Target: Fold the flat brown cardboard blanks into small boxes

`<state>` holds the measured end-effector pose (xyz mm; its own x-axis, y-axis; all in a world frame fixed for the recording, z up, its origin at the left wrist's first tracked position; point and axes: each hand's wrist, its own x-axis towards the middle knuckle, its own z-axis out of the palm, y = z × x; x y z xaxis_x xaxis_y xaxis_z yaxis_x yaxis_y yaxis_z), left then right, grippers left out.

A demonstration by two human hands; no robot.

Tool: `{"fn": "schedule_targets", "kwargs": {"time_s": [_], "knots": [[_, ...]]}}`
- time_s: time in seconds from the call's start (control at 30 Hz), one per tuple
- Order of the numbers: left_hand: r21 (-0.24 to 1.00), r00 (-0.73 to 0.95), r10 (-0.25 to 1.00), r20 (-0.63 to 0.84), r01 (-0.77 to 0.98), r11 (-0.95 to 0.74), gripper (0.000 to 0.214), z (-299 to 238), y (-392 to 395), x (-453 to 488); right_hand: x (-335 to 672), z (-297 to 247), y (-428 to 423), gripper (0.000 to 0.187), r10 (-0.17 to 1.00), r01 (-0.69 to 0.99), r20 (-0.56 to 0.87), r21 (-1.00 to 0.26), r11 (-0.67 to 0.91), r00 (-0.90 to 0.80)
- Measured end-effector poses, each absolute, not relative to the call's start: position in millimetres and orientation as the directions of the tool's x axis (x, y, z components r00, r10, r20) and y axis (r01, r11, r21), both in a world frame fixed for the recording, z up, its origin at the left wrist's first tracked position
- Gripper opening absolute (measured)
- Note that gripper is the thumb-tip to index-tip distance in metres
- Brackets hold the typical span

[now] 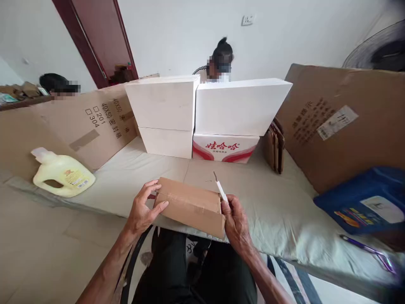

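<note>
A small brown cardboard box (191,202) is tilted over the near edge of the covered table, a seam running along its top. My left hand (144,207) grips its left end, thumb on top and fingers around the far corner. In my right hand (236,219) is a slim white-handled knife (221,191), its thin blade pointing up and away from me. That hand also sits against the right end of the box. Its lower fingers are partly hidden, so whether they grip the box I cannot tell.
White boxes (164,105) are stacked ahead, beside a red-printed carton (226,147). Large cardboard sheets (354,122) stand at both sides. A yellow jug (65,173) is left, a blue jug (363,202) right, near a purple tool (368,251). Two people sit beyond.
</note>
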<state>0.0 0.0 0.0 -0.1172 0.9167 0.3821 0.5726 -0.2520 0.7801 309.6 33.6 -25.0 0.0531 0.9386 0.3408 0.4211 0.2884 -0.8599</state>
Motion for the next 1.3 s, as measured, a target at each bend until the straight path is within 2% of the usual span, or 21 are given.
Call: {"fn": "schedule_targets", "kwargs": {"time_s": [0.17, 0.27, 0.43, 0.6, 0.93, 1.2, 1.3], "knots": [[0.787, -0.027, 0.924, 0.382, 0.534, -0.310, 0.042, 3.6, 9.9, -5.1, 330.3, -1.9, 37.1, 0.045, 0.942, 0.460, 0.332, -0.830, 0.317, -0.050], [0.811, 0.062, 0.947, 0.314, 0.501, -0.302, 0.046, 7.9, 15.3, -10.6, 337.4, 13.4, 36.2, 0.043, 0.930, 0.463, 0.341, -0.807, 0.365, -0.139], [0.841, 0.201, 0.957, 0.211, 0.462, -0.283, 0.075, 17.2, 23.0, -19.1, 341.3, 35.4, 34.7, 0.036, 0.894, 0.504, 0.340, -0.740, 0.445, -0.291], [0.781, 0.285, 0.936, 0.209, 0.527, -0.335, 0.095, 22.2, 25.8, -23.7, 343.6, 57.2, 32.0, 0.026, 0.843, 0.552, 0.328, -0.644, 0.530, -0.427], [0.668, 0.308, 0.913, 0.267, 0.623, -0.406, 0.101, 16.5, 24.6, -25.2, 317.8, 82.8, 32.9, 0.024, 0.669, 0.554, 0.336, -0.381, 0.740, -0.663], [0.666, 0.295, 0.911, 0.287, 0.623, -0.411, 0.100, 19.5, 24.8, -20.1, 311.8, 86.3, 44.7, 0.012, 0.673, 0.593, 0.263, -0.324, 0.737, -0.692], [0.672, 0.293, 0.916, 0.275, 0.622, -0.401, 0.101, 18.0, 25.8, -18.4, 309.8, 92.2, 50.3, 0.022, 0.644, 0.596, 0.249, -0.245, 0.764, -0.723]]}}
